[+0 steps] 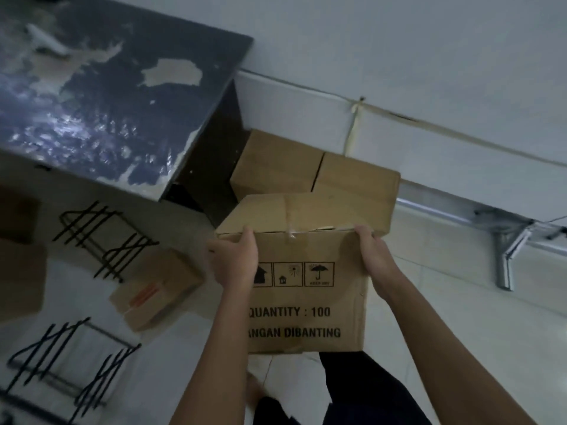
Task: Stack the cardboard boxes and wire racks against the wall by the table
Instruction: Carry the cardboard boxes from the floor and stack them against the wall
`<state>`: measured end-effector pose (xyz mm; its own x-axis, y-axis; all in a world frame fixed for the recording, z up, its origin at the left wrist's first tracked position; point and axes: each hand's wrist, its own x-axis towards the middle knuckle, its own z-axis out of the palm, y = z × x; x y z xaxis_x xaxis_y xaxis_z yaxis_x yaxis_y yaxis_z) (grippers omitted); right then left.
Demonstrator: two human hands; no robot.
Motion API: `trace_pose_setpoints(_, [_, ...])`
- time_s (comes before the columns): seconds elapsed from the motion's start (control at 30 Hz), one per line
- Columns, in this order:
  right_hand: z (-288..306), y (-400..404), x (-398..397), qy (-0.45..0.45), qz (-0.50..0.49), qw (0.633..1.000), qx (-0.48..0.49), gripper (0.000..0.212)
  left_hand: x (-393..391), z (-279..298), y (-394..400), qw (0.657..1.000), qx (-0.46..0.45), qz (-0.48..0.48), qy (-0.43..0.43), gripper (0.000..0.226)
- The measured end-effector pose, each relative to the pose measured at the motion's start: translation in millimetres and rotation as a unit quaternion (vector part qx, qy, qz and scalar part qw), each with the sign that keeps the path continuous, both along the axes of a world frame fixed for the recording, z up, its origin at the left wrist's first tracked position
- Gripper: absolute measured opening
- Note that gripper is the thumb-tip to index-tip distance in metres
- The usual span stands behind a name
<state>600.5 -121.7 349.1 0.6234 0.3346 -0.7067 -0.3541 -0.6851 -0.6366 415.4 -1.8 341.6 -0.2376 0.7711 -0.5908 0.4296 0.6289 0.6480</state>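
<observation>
I hold a printed cardboard box [306, 271] reading "QUANTITY : 100" up in front of me. My left hand [236, 262] grips its top left corner, fingers curled over the edge. My right hand [372, 256] grips the top right corner the same way. Behind it, a larger plain cardboard box [306, 167] sits on the floor against the white wall [368, 56], beside the table [107, 87]. Two black wire racks [101, 237] [67, 363] lie on the floor at the left. A small box with an orange label [156, 286] lies between them.
The table's dark top is worn and peeling. More cardboard [18, 271] shows at the far left edge. A metal rail with a bracket [506, 250] runs along the wall base at the right. Pale floor tiles [445, 302] lie to the right of the held box.
</observation>
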Motion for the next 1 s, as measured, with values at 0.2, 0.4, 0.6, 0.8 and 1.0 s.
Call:
trace_pose_setpoints(0.2, [-34.0, -3.0, 125.3, 0.029, -0.088, 0.995, 0.036, 0.06, 146.1, -44.7, 36.7, 0.998, -0.028, -0.037, -0.047, 0.096])
trace_pose_setpoints(0.4, [-62.7, -8.3, 183.1, 0.041, -0.178, 0.978, 0.099, 0.04, 234.0, -70.6, 66.0, 0.979, -0.04, -0.165, -0.111, 0.072])
trace_pose_setpoints(0.6, [-86.4, 7.8, 189.5, 0.125, -0.26, 0.947, 0.145, 0.043, 287.7, -85.2, 120.1, 0.964, 0.032, -0.252, -0.072, 0.077])
trace_pose_setpoints(0.8, [-104.3, 54.9, 166.2, 0.171, -0.297, 0.929, 0.141, 0.076, 299.3, -94.9, 180.4, 0.942, 0.076, -0.326, 0.002, 0.099])
trace_pose_setpoints(1.0, [-111.9, 95.6, 129.3, 0.286, -0.29, 0.906, 0.119, 0.053, 267.9, -108.6, 184.1, 0.959, 0.015, -0.283, -0.018, 0.125])
